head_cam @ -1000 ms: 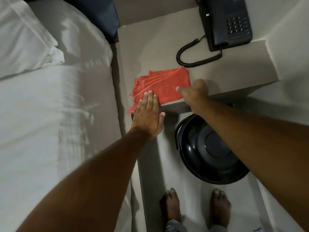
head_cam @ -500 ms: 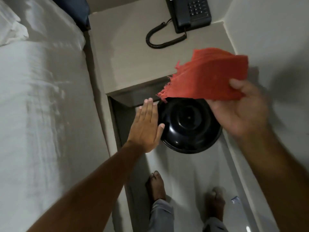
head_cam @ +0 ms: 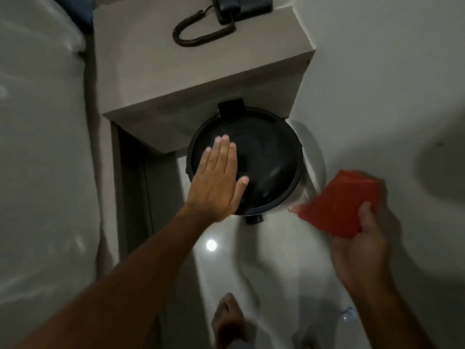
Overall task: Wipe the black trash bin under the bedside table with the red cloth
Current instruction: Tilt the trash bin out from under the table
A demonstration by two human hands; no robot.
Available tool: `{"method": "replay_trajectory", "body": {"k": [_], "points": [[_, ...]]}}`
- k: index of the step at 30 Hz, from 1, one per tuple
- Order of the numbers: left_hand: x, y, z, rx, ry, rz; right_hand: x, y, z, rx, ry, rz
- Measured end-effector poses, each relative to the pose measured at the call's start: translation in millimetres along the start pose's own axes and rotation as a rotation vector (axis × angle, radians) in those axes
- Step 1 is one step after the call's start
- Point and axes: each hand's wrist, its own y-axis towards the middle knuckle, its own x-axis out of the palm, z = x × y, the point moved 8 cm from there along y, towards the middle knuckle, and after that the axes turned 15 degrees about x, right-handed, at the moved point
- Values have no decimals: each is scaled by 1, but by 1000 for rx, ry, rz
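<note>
The round black trash bin (head_cam: 271, 162) stands on the floor, its far side tucked under the front edge of the beige bedside table (head_cam: 156, 79). My left hand (head_cam: 217, 180) lies flat and open over the left part of the bin's lid, fingers pointing away from me. My right hand (head_cam: 359, 245) holds the folded red cloth (head_cam: 337, 205) to the right of the bin, near the white wall. The cloth is blurred and clear of the bin.
A black telephone (head_cam: 241, 6) with a coiled cord (head_cam: 201, 31) sits at the back of the table. The bed with white sheets (head_cam: 42, 159) fills the left side. My bare foot (head_cam: 226, 321) stands on the glossy white floor in front of the bin.
My right hand has carried the red cloth from above the bin down to its right side. My left hand has slid from beside the bin onto its lid.
</note>
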Motion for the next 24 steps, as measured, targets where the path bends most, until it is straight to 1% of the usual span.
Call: {"method": "replay_trajectory", "body": {"k": [2, 4, 6, 8, 10, 13, 15, 16, 18, 21, 24], "points": [[-2, 17, -4, -1, -2, 53, -15, 24, 23, -50, -121, 57], [10, 29, -7, 26, 8, 86, -28, 50, 46, -143, -237, 110], [25, 39, -6, 95, 41, 52, -34, 75, 69, -170, -175, 123], [37, 44, -5, 156, 72, 6, -32, 95, 82, -239, -100, 135], [47, 48, -6, 179, 101, -1, -32, 113, 89, -316, -17, 161], [48, 51, -12, 182, 151, 13, -19, 131, 96, -382, 8, 170], [48, 51, -13, 184, 158, 17, -6, 140, 96, -375, 59, 155], [49, 51, -11, 186, 161, 17, 0, 142, 93, -383, 91, 121], [49, 49, -8, 181, 151, 21, 10, 143, 86, -397, 80, 79], [40, 44, 0, 205, 131, 44, 1, 137, 71, -412, 81, 87], [48, 31, 16, 222, 188, -51, -13, 134, 57, -427, 107, 114]]}}
